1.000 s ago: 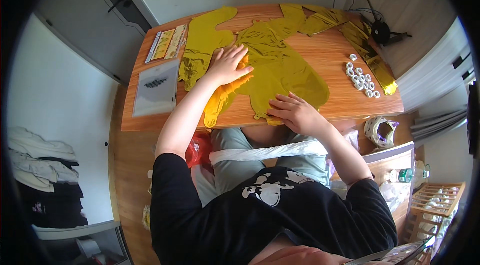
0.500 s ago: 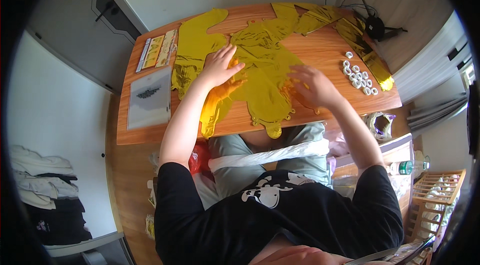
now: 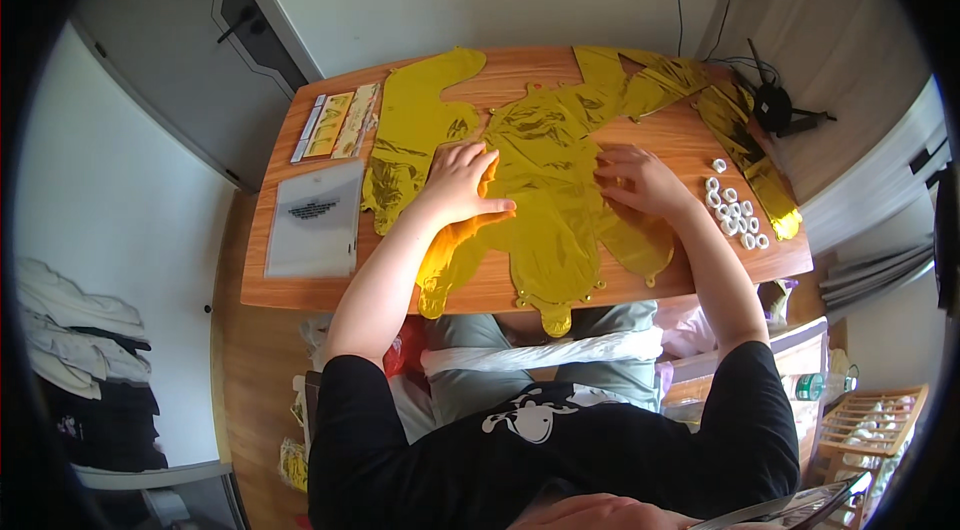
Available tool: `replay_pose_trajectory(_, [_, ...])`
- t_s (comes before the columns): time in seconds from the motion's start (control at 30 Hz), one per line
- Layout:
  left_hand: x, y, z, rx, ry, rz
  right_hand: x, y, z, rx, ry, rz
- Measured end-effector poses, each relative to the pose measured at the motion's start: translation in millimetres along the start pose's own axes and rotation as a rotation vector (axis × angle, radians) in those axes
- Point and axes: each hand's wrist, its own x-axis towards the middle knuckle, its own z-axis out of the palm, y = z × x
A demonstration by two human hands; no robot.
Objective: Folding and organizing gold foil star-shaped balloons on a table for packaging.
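Note:
A flat gold foil balloon with a lobed outline and small tabs along its edge lies in front of me, its tail reaching the near table edge. My left hand rests on its left side, thumb apart from the fingers, and the foil below the palm shines orange. On the right side, my right hand lies with spread, slightly bent fingers touching the foil. Below that hand a rounded flap of foil spreads over the wood. Another gold foil piece lies beyond my left hand.
The wooden table holds a clear plastic sleeve and a printed card at left. White rings lie at right, near a gold foil strip and a black router. A wooden rack stands lower right.
My right hand has come down onto the foil, and the flap beneath it now lies spread out. My left hand stays on the left side. The whole view has shifted slightly.

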Motion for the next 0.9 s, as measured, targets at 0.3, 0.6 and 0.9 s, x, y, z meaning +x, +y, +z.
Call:
replay_pose_trajectory(0.3, [11.8,5.7,1.3,0.045,-0.064,-0.002,-4.0,1.1,2.4,0.008,-0.034,0.124])
replay_pose_trajectory(0.6, [12.7,0.2,7.0,0.006,-0.04,0.013,-5.6,-0.9,0.9,0.051,-0.025,0.131])
replay_pose_trajectory(0.9, [13.1,-0.7,6.2,-0.019,-0.03,0.028,-5.1,5.2,1.2,0.091,-0.072,0.183])
